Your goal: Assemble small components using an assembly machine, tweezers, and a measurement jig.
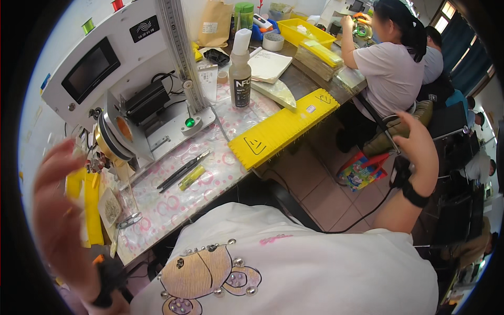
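Both hands are raised and hold nothing. My left hand [63,215], somewhat blurred, is in the air at the left, fingers apart and curved, in front of a yellow strip [93,207]. My right hand [417,149] is up on the right, away from the table, its thumb and fingers apart. Nearest my left hand stands a white machine [134,68] with a dark screen [91,69], a round metal wheel [113,135] and a lit green button [190,122]. In front of it lie slim black tools [182,171], a yellow-green tube [191,177] and a small metal clipper [129,220].
A bottle with a white cap [240,79] stands behind a long yellow board [286,126] on the table edge. Beyond are a paper pad [270,65], a tape roll [273,41] and a yellow tray [307,32]. A co-worker [388,68] sits at the right; a colourful bag [362,170] is below.
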A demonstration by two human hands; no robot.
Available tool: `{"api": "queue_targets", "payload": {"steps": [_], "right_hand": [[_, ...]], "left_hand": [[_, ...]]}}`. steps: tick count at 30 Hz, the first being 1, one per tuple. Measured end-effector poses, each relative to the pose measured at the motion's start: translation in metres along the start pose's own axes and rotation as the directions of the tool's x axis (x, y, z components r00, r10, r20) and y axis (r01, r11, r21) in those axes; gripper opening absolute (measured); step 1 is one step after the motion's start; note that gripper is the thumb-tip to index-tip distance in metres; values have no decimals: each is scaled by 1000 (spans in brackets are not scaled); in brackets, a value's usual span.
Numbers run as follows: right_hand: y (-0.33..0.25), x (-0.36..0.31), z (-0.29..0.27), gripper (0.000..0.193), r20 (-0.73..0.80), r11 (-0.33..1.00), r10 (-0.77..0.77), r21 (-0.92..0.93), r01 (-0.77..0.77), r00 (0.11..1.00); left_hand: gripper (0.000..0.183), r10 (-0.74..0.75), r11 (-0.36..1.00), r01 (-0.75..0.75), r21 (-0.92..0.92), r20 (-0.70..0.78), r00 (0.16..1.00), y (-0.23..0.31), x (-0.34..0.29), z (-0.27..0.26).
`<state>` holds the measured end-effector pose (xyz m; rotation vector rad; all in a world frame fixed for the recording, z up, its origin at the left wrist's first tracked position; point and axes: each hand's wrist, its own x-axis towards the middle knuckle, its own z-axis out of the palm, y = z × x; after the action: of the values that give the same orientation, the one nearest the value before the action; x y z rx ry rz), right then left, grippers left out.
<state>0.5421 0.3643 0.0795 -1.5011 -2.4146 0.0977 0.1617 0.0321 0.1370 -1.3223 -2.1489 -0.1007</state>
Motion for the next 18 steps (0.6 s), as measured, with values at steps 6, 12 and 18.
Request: {"api": "queue_targets", "payload": {"steps": [6, 12, 18], "right_hand": [[-123, -32, 36, 24, -328, 436, -469, 722, 538, 820], [-166, -26, 94, 16, 30, 128, -599, 990, 59, 800], [-174, -16, 97, 12, -47, 191, -512, 967, 167, 858]], "left_hand": [[20, 442, 517, -421, -746, -188, 877, 119, 51, 80], [17, 393, 528, -399, -750, -200, 897, 127, 61, 93], [17, 387, 525, -362, -770, -163, 908, 128, 65, 98]]}}
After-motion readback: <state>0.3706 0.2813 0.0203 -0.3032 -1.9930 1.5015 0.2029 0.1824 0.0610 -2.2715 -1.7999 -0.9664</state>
